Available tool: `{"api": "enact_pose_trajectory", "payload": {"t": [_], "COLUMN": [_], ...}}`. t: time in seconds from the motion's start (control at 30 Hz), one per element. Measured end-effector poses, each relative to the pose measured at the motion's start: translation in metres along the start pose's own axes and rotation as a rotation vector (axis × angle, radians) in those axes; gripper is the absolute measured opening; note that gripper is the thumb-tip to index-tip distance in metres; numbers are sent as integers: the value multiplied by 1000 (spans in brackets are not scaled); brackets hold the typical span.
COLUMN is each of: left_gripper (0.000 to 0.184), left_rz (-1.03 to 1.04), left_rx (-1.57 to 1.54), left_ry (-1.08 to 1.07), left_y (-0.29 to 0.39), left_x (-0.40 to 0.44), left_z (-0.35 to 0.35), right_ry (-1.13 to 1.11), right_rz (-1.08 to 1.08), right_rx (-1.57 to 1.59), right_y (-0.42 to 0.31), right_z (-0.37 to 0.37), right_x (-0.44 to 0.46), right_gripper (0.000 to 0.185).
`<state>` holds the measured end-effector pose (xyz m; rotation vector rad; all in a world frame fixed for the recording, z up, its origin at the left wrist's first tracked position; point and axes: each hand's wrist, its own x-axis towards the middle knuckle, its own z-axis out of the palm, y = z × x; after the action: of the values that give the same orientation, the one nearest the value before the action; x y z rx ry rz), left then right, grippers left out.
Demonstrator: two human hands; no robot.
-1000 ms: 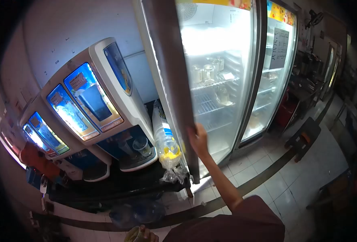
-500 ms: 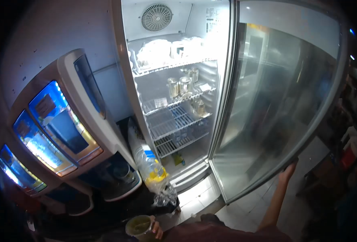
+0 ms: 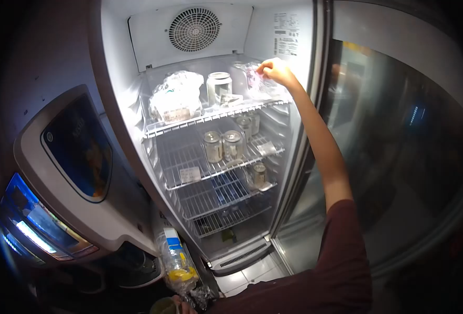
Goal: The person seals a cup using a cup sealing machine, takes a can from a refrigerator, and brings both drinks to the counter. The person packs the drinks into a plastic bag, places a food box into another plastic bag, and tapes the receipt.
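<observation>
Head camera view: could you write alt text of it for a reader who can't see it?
The fingers of a person's right hand are at a clear plastic package on the top shelf of an open, lit fridge. Silvery cans stand there and below, and at the bottom edge the left hand holds a cup.

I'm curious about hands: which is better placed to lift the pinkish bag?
Probably the right hand: it is at the pinkish bag on the top shelf, while the left hand is low, holding a cup.
</observation>
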<state>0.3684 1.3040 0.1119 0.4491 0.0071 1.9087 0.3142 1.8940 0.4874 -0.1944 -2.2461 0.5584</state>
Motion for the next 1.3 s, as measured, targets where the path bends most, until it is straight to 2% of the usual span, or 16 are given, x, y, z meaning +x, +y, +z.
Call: {"api": "enact_pose_trajectory", "payload": {"t": [0.03, 0.1, 0.13, 0.23, 0.27, 0.37, 0.47, 0.6, 0.7, 0.73, 0.83, 0.97, 1.07, 1.17, 1.3], "left_gripper": [50, 50, 50, 50, 50, 50, 50, 50, 50, 51, 51, 51, 51, 51, 51], "left_rz": [17, 37, 48, 71, 75, 72, 70, 70, 70, 78, 75, 77, 76, 79, 84], "left_rx": [10, 18, 21, 26, 28, 24, 19, 22, 20, 25, 18, 10, 7, 4, 1], "left_ry": [5, 25, 33, 49, 54, 58, 56, 35, 16, 5, -10, -29, -37, -38, -43], "left_y": [-2, -7, -10, -18, -20, -26, -26, -26, -24, -23, -21, -23, -25, -27, -32], "left_x": [7, 20, 26, 36, 41, 51, 59, 63, 62, 60, 58, 56, 54, 52, 49], "left_z": [1, 1, 0, -2, -2, -5, -7, -10, -14, -15, -17, -20, -19, -19, -20], "right_ry": [-113, -110, 74, 447, 330, 332, 340, 261, 147, 121, -15, -187, -1, 55, 105], "right_rz": [34, -57, -155, -222, -190, -214, -237, -327, -294, -278, -355, -236, -308, -243, -269], "right_rx": [-40, -503, -444, -537, -682, -724, -673, -525, -505, -502, -459, -462, -433, -513, -503], "right_y": [26, 45, 58, 60, 46, 58, 63, 74, 51, 53, 52, 47, 58, 67, 70], "right_z": [8, 27, 40, 57, 50, 50, 54, 42, 28, 27, 22, 14, 21, 31, 34], "right_x": [23, 42, 48, 51, 46, 50, 53, 60, 47, 49, 47, 43, 44, 51, 50], "right_gripper": [23, 22, 18, 14, 11, 10, 9, 21, 19, 13, 9, 13, 28, 42, 41]}}
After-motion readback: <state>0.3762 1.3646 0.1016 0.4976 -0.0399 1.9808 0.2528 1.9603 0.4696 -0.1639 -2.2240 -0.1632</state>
